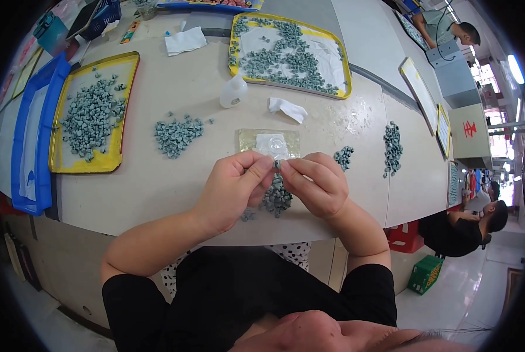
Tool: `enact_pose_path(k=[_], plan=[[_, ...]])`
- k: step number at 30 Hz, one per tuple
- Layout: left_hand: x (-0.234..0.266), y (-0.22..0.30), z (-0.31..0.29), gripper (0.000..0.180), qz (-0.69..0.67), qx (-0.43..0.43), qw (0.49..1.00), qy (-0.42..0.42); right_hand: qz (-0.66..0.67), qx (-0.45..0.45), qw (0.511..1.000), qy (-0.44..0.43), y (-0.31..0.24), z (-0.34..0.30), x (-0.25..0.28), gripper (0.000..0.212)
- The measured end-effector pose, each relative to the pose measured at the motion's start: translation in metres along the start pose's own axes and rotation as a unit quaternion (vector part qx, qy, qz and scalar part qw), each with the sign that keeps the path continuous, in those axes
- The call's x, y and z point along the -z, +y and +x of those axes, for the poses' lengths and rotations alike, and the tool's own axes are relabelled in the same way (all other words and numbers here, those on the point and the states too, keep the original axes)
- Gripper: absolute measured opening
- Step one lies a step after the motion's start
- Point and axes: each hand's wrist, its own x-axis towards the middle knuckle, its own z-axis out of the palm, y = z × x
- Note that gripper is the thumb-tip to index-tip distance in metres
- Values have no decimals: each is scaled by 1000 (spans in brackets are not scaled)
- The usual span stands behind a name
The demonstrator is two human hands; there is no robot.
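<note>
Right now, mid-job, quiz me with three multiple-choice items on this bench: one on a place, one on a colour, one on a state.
1. Where is the white squeeze bottle?
A. between the two yellow trays
B. inside the blue tray
C. on the floor

2. What colour are the small parts in the loose pile on the table?
A. red
B. grey-green
C. white

3. What are the left hand and right hand doing?
A. resting flat on the table
B. pinching one small part between their fingertips
C. lifting a tray

Answers: 1 A, the bottle stands on the bare tabletop between the left yellow tray and the far yellow tray. 2 B, the pile is a dull grey-green. 3 B, both sets of fingertips meet on one piece above another small pile.
</note>
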Motion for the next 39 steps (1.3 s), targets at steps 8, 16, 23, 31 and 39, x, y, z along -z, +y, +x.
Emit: enact_pose_path(k=[8, 16, 23, 31, 39], plan=[[-5, -4, -7, 17, 180, -146, 971, 53, 90, -80, 993, 3, -7, 3, -5, 25], [-6, -14, -7, 16, 338, -288, 892, 81, 60, -80, 994, 44, -12, 3, -7, 27], [-10, -9, -7, 18, 348, -286, 887, 101, 84, -113, 988, 70, -11, 1, -12, 25], [-9, 2, -9, 21, 225, -148, 962, 56, 74, -167, 981, 64, -9, 2, -9, 27], [-3, 2, -4, 16, 70, -48, 996, 26, 73, -195, 977, 51, -6, -1, -11, 29]])
